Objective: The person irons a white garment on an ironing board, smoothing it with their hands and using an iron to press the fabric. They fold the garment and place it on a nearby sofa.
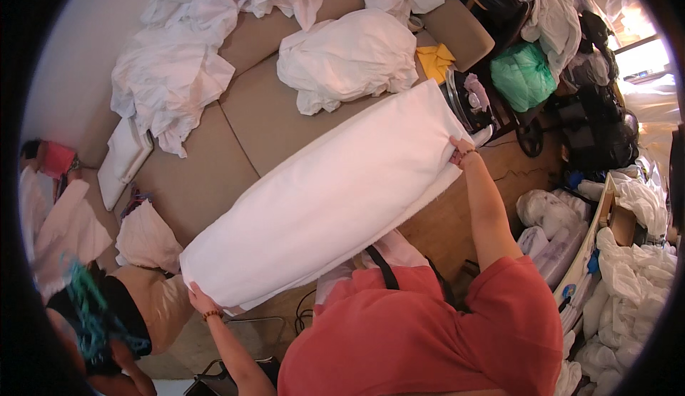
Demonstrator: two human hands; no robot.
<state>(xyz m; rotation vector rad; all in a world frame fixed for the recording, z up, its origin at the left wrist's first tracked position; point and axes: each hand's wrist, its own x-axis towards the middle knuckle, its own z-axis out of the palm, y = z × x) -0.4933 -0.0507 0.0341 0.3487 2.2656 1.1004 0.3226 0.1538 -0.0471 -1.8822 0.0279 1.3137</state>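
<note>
A long white cloth lies smoothly stretched before me, slanting from lower left to upper right over what looks like an ironing board. My left hand grips its near left corner, the thumb on top. At the opposite end my right hand pinches the edge, fingers partly hidden beneath. Frayed threads show along the side closest to my body. Just beyond the right end stands a dark appliance, probably an iron on its rest, with a crumpled purplish cloth on it.
A beige sofa behind the board bears a bunched white cloth, more white fabric and a yellow cloth. At lower left another person handles teal strands. Right: a green plastic bag, black bags, heaped white fabric.
</note>
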